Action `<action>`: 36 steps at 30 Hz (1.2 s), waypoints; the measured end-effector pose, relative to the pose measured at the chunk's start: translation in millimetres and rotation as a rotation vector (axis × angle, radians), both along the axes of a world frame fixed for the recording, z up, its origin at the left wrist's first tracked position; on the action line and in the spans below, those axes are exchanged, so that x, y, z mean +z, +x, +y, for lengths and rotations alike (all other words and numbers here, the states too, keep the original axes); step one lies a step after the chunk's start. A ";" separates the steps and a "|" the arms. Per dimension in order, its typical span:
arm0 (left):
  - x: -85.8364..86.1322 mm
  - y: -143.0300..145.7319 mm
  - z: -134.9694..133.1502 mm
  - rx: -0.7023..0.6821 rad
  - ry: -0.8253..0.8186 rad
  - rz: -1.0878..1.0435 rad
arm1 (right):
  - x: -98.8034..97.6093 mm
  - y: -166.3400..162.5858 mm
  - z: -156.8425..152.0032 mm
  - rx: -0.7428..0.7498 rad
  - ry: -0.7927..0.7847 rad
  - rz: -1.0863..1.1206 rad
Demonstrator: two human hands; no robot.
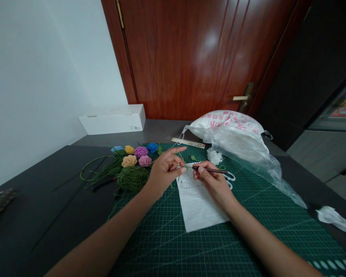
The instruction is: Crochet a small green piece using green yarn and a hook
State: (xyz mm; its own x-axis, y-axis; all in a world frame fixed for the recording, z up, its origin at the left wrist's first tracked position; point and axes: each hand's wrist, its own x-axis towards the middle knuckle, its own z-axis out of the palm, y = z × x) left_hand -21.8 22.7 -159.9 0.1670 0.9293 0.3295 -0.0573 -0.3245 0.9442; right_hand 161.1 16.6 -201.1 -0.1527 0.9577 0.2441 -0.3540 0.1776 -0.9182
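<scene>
My right hand [210, 177] is closed around a dark-handled crochet hook [210, 169], whose thin tip points left. Opposite it, my left hand [166, 169] pinches a small piece of green crochet work [185, 168] at the hook's tip, with its index finger stretched out and green yarn passing over the fingers. Under the hands lies a sheet of paper [200, 207] with handwriting. Left of my left hand sits a skein of green yarn [132, 179], beside crocheted flowers [140, 152] in several colours. A small green crocheted piece [193, 157] rests beyond the hands.
A green cutting mat [161, 238] covers much of the dark table [83, 223]. White stuffing [215, 156], white-handled scissors [230, 177] and a ruler [188, 142] lie near a large plastic bag [233, 130]. A white box [115, 121] stands by the wall. Crumpled white material [336, 219] lies far right.
</scene>
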 end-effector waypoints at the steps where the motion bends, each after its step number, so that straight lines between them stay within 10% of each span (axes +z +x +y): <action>1: 0.0 0.2 -0.2 -0.001 -0.004 -0.003 | 0.5 0.2 -0.3 -0.003 0.000 -0.005; 21: 13.5 16.1 -22.5 -0.084 -0.118 -0.178 | 18.3 -0.1 -14.7 -0.115 0.204 -0.051; 36: 21.1 34.7 -50.1 -0.012 -0.248 -0.412 | 28.4 6.5 -34.3 -0.527 0.916 -0.515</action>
State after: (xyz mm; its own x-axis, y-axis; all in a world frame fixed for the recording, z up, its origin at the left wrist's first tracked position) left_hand 12.9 -27.3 -138.8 0.0803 0.9870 0.1395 -0.4452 -0.0897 0.8909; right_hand 167.7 -17.7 -172.7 -0.0718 0.4310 0.8995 0.3360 0.8596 -0.3850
